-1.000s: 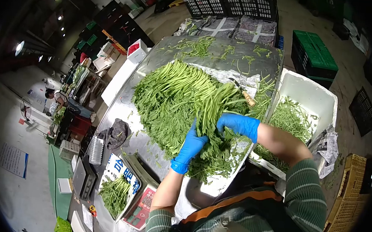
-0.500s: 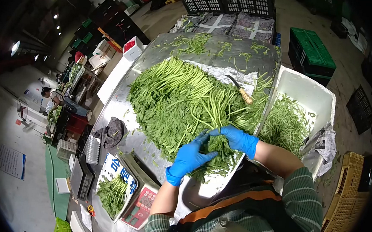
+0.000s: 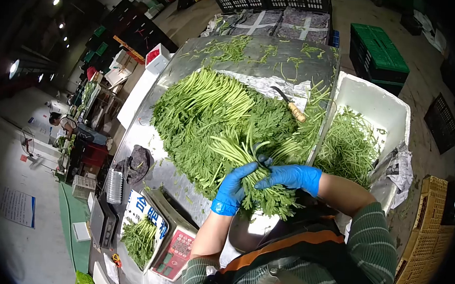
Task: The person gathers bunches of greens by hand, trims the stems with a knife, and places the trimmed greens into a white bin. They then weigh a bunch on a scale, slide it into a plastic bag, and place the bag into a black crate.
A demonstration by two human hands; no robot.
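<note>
Blue gloves cover both my hands. A bunch of leafy greens is gathered between them, its pale stems pointing up and left and its leaves hanging near the table's front edge. My left hand wraps the bunch from the left. From the right, my right hand closes around the stems, thumb across the leaves. Just beyond lies a large pile of the same greens on the metal table. A curved knife with a wooden handle rests on paper at the pile's right.
Left of me stands a scale with greens on its plate. A white foam box of cut stems adjoins the table's right side. Green-topped crates and yellow crates stand right. Another person works far left.
Both hands have gathered the greens into a bunch and raised it slightly off the pile. Its stems now tilt further left, and the leaves hang free below my hands.
</note>
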